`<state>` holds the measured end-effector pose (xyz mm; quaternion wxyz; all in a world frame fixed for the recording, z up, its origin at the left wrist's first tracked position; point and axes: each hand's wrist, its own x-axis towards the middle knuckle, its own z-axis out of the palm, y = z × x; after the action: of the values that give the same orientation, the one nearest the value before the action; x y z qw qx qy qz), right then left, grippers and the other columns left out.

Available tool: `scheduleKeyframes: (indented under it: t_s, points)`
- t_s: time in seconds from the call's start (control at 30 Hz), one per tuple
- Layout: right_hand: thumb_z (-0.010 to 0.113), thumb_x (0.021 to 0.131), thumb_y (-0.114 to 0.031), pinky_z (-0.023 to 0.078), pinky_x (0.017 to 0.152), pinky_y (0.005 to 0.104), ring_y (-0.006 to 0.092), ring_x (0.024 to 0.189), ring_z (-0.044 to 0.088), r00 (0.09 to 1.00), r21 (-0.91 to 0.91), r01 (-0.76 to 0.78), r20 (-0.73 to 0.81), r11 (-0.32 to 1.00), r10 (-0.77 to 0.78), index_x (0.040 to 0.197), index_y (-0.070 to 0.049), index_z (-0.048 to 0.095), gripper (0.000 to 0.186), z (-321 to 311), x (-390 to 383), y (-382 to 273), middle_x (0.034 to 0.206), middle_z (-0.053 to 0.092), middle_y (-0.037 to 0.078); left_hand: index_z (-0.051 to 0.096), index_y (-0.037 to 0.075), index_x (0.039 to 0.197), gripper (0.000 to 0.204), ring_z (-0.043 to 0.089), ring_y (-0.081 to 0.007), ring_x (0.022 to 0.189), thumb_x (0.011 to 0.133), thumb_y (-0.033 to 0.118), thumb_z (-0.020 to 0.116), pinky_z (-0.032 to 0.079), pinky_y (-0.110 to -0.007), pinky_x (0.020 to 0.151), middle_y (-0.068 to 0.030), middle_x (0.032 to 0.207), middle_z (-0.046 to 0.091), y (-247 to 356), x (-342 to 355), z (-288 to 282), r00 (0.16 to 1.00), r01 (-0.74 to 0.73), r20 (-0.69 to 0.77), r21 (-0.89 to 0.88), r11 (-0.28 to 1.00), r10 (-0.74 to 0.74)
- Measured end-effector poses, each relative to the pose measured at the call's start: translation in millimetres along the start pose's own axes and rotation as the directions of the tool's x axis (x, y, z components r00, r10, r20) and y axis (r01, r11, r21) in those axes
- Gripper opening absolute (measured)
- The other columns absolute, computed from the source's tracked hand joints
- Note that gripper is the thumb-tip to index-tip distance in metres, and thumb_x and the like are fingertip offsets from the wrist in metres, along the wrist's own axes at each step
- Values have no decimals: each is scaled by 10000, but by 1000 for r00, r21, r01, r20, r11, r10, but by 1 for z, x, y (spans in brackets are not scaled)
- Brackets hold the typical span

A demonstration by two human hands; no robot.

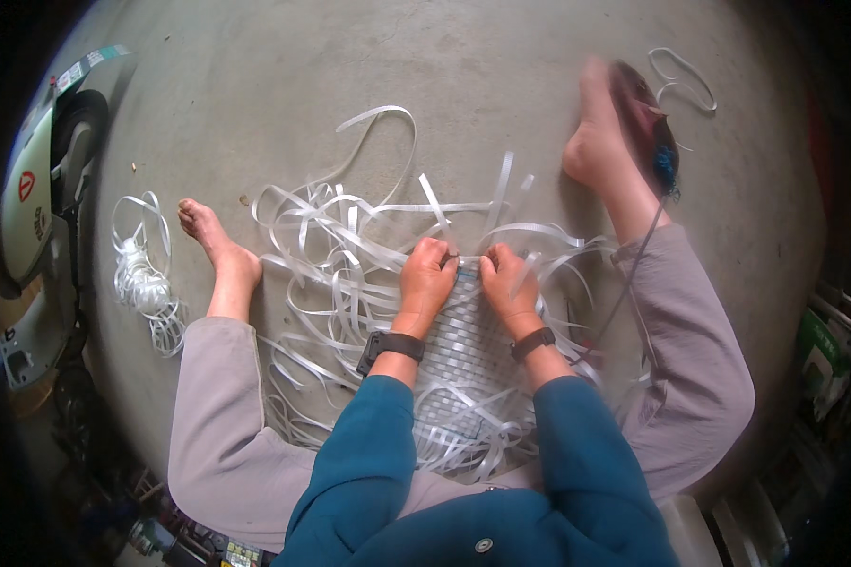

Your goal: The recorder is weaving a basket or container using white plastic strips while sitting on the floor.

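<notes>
Two hands work together: the left hand (428, 281) and right hand (508, 281) each pinch the far edge of one woven strapping panel (456, 345), which runs from the grip back toward the lap. Loose white straps (350, 246), too tangled to count, spread mostly left of the grip. One strapping hank (144, 283) lies well left; one stray strap (698, 72) lies far right, beyond.

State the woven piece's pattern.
The woven piece shows a whitish-grey checkered weave, clearest in the head view.
</notes>
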<state>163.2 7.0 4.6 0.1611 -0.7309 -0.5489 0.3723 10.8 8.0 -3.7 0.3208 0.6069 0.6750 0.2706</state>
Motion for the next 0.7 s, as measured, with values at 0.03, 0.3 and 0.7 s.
scheduleKeyframes:
  t_s: [0.03,0.3,0.7]
  points:
    - [652,863,-263,539,699,471,377,814,678,1000,5,10,8,1000,-10,923,-100,643,173,2,0,-2,847,701,158,666,77,887,114,633,-256,802,781,76,709,508,-348,696,-71,877,612,-1,0,-4,1000,-9,-8,7,1000,9]
    - [643,864,-254,540,702,468,378,813,679,1000,-24,21,10,999,-21,922,-92,643,171,0,1,-2,845,701,159,606,74,868,149,620,-329,836,760,97,706,504,-424,701,-93,898,610,-3,1,0,1000,1,2,-10,1000,-1]
    - [650,858,-253,540,709,450,364,825,681,999,9,1,40,1000,-1,939,-111,658,163,-3,0,-4,859,706,146,591,71,858,164,613,-318,809,751,108,708,496,-414,682,-82,877,595,-6,-1,0,1000,2,-11,-26,1000,-2]
